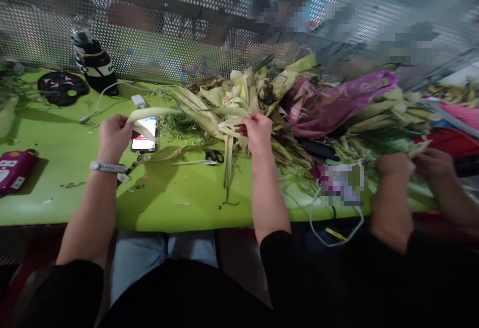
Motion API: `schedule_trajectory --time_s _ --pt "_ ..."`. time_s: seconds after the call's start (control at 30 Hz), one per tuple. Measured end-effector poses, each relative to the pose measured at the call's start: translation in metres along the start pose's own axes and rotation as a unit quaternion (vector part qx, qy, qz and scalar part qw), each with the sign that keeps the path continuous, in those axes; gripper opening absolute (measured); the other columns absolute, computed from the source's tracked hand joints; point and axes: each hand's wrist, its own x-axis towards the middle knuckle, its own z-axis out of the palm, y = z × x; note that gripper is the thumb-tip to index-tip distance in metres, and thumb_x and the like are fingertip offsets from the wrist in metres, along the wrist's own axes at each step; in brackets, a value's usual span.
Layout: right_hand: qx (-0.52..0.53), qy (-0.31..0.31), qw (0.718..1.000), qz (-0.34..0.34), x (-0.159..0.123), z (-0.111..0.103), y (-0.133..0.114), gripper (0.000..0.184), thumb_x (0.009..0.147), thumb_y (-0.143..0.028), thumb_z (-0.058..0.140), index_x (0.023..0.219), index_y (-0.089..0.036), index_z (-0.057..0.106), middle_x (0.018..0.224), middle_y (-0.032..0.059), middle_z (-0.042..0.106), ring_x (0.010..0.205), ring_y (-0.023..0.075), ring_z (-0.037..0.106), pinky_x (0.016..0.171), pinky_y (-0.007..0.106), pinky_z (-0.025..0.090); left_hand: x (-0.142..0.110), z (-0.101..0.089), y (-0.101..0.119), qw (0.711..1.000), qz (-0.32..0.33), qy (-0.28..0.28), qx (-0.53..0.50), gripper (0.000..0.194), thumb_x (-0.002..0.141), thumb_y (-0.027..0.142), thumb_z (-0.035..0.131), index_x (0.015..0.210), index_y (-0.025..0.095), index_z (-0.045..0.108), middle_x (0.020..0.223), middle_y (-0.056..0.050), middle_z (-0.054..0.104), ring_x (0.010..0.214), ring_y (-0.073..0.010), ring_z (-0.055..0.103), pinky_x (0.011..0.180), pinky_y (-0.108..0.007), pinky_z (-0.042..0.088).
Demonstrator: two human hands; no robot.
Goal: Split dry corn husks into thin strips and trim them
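A pale strip of corn husk arcs to the right from my left hand, whose fingers are closed on its end. Behind that strip lies a phone with a lit screen. My right hand pinches pale husk leaves at the front of a heap of corn husks. Long leaves hang down beside this hand onto the green table. Black-handled scissors lie between my hands, nearer the right one.
A dark bottle and a black mask stand at back left, a purple box at front left. A pink plastic bag rests on husks. At right, another person's hands work with husk. Perforated metal sheeting borders the table's back.
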Motion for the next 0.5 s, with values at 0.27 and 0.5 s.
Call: schedule_trajectory --time_s 0.27,0.5 --pt "0.139 -0.034 0.989 0.044 0.0 -0.01 -0.006 0.007 0.071 -0.021 0.062 0.069 -0.016 0.056 0.049 -0.0045 0.058 0.035 0.0058 0.044 0.033 0.017 0.027 0.022 -0.035 0.001 0.919 -0.031 0.192 -0.344 0.012 0.098 0.017 0.05 0.086 0.019 0.049 0.067 0.012 0.066 0.073 -0.0029 0.059 0.079 -0.022 0.052" --pt "-0.1 -0.408 0.906 0.058 -0.022 0.016 0.006 0.031 0.067 -0.038 0.081 0.073 -0.014 0.063 0.058 0.0018 0.066 0.043 0.0101 0.055 0.039 0.019 0.037 -0.003 0.008 -0.001 0.962 -0.031 -0.037 -0.27 0.014 0.08 0.024 0.073 0.084 0.014 0.065 0.064 0.003 0.065 0.053 -0.0055 0.056 0.058 -0.021 0.052"
